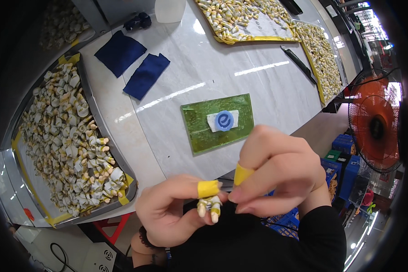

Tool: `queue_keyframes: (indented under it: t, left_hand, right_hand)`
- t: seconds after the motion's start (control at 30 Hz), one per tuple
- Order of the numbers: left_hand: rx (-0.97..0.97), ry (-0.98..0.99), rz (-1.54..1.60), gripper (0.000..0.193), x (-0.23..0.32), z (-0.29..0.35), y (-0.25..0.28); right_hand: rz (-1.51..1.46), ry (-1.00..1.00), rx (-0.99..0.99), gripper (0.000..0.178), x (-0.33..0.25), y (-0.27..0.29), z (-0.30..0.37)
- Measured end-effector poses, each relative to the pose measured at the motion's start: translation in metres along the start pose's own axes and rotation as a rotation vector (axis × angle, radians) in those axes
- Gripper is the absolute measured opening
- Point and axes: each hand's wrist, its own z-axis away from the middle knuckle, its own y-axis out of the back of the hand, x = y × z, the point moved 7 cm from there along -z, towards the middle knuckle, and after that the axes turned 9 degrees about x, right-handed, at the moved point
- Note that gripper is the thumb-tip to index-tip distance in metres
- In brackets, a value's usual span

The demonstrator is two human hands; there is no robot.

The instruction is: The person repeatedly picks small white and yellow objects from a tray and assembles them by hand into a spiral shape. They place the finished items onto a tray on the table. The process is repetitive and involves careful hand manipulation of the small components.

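Close to my body, my left hand (167, 208) pinches a small white and yellow figurine part (208, 207) between thumb and forefinger. Two pale, leg-like ends stick out below the grip. My right hand (281, 172) is closed just beside it, fingertips pressed together near the part's right side. Whether anything is between those right fingertips is too small to tell. Yellow tape wraps a finger on each hand. Beyond the hands, a green glass-like slab (217, 140) lies on the table, bearing a white pad and a round blue piece (224, 120) with a dark curved mark.
A tray (133, 190) heaped with similar parts stands at left. Two more trays with yellow-taped edges (258, 40) are at the far right, near a dark knife-like tool (299, 65). Blue cloths (120, 52) lie at far left. An orange fan (376, 122) stands at right.
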Motion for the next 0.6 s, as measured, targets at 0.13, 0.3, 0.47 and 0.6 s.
queue_keyframes:
  t: [0.13,0.3,0.47,0.6]
  left_hand:
    - [-0.078,0.12,0.102,0.027,-0.011,0.002,-0.002]
    - [-0.215,0.216,0.05,0.023,-0.017,0.005,-0.005]
    - [-0.275,0.204,-0.224,0.02,-0.005,0.004,-0.005]
    - [-0.264,-0.36,-0.904,0.018,0.058,0.013,0.005]
  right_hand:
    - [-0.068,-0.068,-0.101,0.015,0.006,-0.006,0.001]
    - [-0.108,-0.11,-0.227,0.015,0.006,-0.015,0.003]
    - [-0.115,-0.107,-0.325,0.018,0.0,-0.019,0.004]
    - [-0.005,-0.043,-0.339,0.021,0.001,-0.013,0.012]
